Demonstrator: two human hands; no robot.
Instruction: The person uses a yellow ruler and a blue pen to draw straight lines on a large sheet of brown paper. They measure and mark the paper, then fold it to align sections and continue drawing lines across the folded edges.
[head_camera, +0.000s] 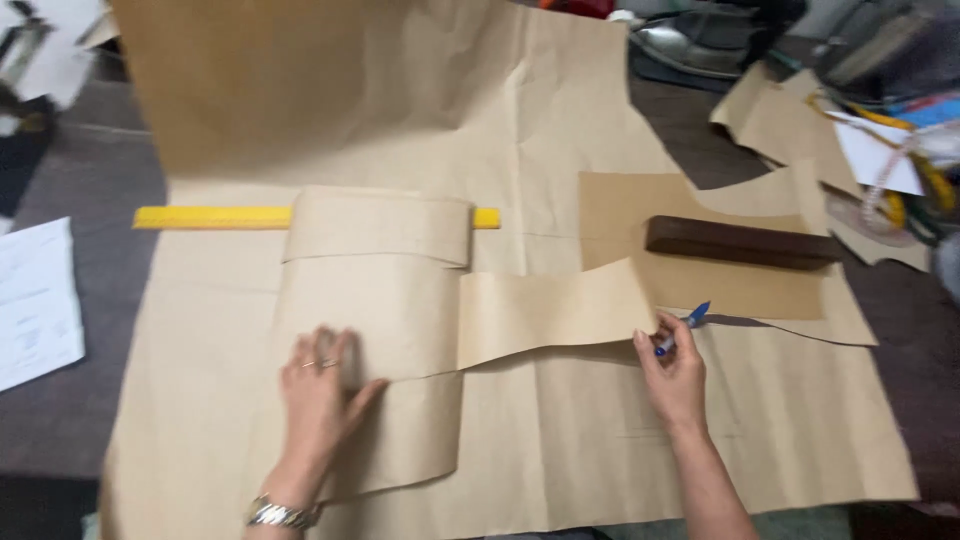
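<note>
Two hands are busy: paper piece (400, 330) is pressed flat by the open left hand (320, 385), its edge and a pen (685, 328) pinched by the right hand (672, 375); tracing seems next.

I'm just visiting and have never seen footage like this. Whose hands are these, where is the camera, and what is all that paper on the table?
There is no machine here: a person wears a camera on the head, so this single picture looks down at their own two hands. A big sheet of brown paper covers a dark table. The left hand presses flat on a cut paper pattern piece. The right hand holds a blue pen and pinches that piece's edge. A yellow ruler lies partly under the paper, and a dark brown bar rests on another paper piece. White sheets lie at the left.
</note>
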